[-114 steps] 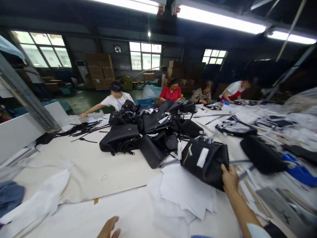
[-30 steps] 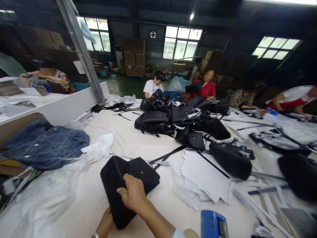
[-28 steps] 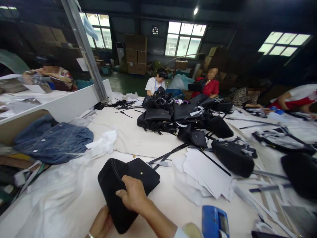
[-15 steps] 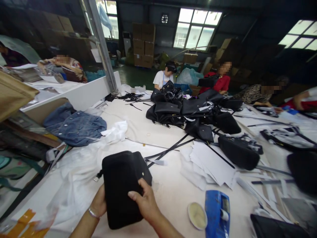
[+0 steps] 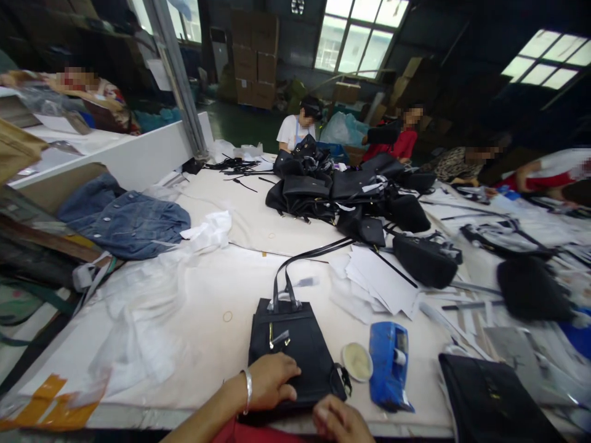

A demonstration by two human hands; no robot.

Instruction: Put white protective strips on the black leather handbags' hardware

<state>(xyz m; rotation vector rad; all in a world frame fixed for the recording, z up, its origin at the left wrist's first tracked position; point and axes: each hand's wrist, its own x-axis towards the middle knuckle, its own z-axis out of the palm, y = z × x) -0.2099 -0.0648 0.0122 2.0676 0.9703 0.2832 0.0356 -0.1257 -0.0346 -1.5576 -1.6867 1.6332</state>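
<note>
A black bag [image 5: 295,335] lies on the table before me, its gold-coloured zip and a small tag on the upward side. Its two long straps [image 5: 282,280] rise from the far end and arch toward the pile of bags. My left hand [image 5: 273,380], with a silver bracelet at the wrist, rests on the bag, fingers stretched out over its surface. Beside the bag's near right corner is my right hand [image 5: 340,419], its fingers curled inward. Whatever may be in those fingers is hidden.
A round dish [image 5: 357,362] and a blue tape dispenser [image 5: 388,366] stand right of the bag. Beyond lie paper sheets [image 5: 381,280] and piled black bags [image 5: 341,187]. A denim garment [image 5: 127,218] and white wrapping [image 5: 143,307] lie left. Another black bag [image 5: 492,394] sits at right. Co-workers sit farther back.
The black bag, held up in both hands before, now lies on the table farther right and nearer me, with its zip side up. Both hands have moved right and down.
</note>
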